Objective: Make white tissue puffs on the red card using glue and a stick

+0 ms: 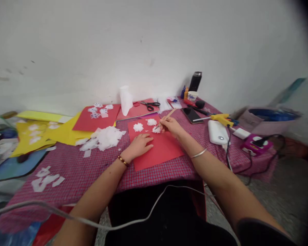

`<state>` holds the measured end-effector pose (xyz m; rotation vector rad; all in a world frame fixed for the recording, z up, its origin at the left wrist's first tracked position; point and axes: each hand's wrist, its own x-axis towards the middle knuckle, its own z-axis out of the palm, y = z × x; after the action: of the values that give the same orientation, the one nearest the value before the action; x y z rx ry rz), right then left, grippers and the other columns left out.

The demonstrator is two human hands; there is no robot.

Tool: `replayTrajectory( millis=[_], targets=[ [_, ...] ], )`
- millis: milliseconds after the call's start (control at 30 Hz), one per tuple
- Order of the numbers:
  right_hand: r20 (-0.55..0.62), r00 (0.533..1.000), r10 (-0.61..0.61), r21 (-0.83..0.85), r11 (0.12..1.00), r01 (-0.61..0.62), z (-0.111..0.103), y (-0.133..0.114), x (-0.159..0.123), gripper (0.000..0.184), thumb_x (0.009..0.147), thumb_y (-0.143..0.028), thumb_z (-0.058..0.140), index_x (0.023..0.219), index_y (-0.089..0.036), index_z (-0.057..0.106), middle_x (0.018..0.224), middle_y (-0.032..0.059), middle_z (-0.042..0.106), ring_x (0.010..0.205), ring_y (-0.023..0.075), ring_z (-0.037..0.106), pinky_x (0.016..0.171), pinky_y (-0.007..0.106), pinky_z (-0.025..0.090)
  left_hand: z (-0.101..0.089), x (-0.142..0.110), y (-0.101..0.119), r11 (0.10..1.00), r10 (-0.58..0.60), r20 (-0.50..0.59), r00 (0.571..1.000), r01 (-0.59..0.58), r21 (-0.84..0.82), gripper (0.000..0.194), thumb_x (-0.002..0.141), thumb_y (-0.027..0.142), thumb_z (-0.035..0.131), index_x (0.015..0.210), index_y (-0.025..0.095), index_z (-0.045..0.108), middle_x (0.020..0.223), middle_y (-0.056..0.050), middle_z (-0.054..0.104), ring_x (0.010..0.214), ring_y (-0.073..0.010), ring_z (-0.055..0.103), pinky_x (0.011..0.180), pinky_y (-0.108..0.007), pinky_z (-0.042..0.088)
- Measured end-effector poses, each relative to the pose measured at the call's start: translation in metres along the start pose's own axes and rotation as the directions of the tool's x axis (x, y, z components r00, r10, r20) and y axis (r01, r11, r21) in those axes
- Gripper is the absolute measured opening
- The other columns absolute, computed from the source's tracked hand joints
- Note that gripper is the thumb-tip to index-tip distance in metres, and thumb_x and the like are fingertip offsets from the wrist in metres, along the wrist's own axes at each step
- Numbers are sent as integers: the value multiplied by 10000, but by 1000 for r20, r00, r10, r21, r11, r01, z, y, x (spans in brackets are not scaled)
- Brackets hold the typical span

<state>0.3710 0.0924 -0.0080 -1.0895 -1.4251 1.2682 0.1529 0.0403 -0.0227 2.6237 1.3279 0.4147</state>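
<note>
A red paper sheet (164,150) lies on the checked tablecloth in front of me, with three white fluffy tissue tufts near its top. My right hand (169,125) is closed around a pencil (171,112), light brown and slanted. Its dark lower tip touches or nearly touches the right-hand tuft (156,130). Flat on the left part of the sheet rests my left hand (141,146), open with fingers spread and holding nothing. Just above its fingers is the left tuft (138,127), and the third tuft (151,122) sits near the sheet's top edge.
Left of the sheet is a pile of white tissue pieces (107,136). Behind stand a tissue roll (126,100) and black scissors (151,104). On the right are a phone (191,115), yellow glue gun (222,119), white power bank (217,132) and purple socket box (256,145). A white cable (128,224) crosses my lap.
</note>
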Motion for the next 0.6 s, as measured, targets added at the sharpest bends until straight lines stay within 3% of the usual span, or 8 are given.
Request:
replayTrajectory(
  millis=[67, 167, 267, 333, 433, 600],
  targets=[
    [124, 992, 23, 22, 999, -26, 10, 3, -5, 253, 876, -346, 644, 719, -161, 572, 543, -18, 607, 431, 73, 530, 452, 179, 445, -17, 1, -13, 998, -56, -25, 998, 57, 25, 301, 905, 284, 605, 1175, 230, 728, 1318, -91, 679, 1224, -250, 612, 1066, -359, 448],
    [259, 964, 63, 16, 997, -70, 21, 9, -11, 282, 823, -349, 738, 681, -144, 605, 521, 3, 629, 431, 85, 557, 427, 176, 454, -46, -1, -39, 971, -195, -87, 977, 205, 120, 281, 919, 194, 512, 1068, 166, 748, 1161, -163, 720, 1151, -316, 634, 1025, -445, 454],
    [315, 945, 89, 4, 995, -95, 27, 12, -12, 268, 833, -309, 747, 674, -137, 617, 519, 5, 640, 425, 79, 563, 418, 163, 458, -62, -7, -62, 934, -286, -63, 956, 293, 206, 146, 885, 168, 597, 896, 145, 740, 1001, -177, 724, 1114, -348, 639, 1020, -497, 442],
    [327, 940, 95, 1, 995, -100, 27, 13, -12, 251, 853, -278, 731, 677, -137, 619, 516, -2, 639, 424, 72, 560, 419, 155, 458, -61, -9, -73, 917, -329, -30, 944, 327, 229, 138, 910, 242, 653, 980, 139, 712, 1059, -140, 705, 1095, -300, 643, 1003, -498, 473],
    [338, 936, 99, -6, 995, -103, 27, 14, -10, 234, 866, -236, 716, 677, -137, 622, 506, -8, 631, 421, 73, 559, 420, 157, 460, -51, -9, -82, 904, -382, -14, 924, 377, 200, 320, 957, 362, 635, 1207, 162, 631, 1241, -103, 639, 1092, -241, 637, 945, -473, 540],
    [344, 935, 87, 2, 996, -94, 26, 16, -9, 209, 886, -166, 672, 687, -140, 610, 506, -16, 634, 402, 70, 552, 424, 159, 468, -47, -3, -90, 873, -487, -84, 869, 488, -11, 348, 963, 359, 627, 1257, 173, 608, 1275, -110, 621, 1091, -243, 638, 917, -459, 560]
  ],
)
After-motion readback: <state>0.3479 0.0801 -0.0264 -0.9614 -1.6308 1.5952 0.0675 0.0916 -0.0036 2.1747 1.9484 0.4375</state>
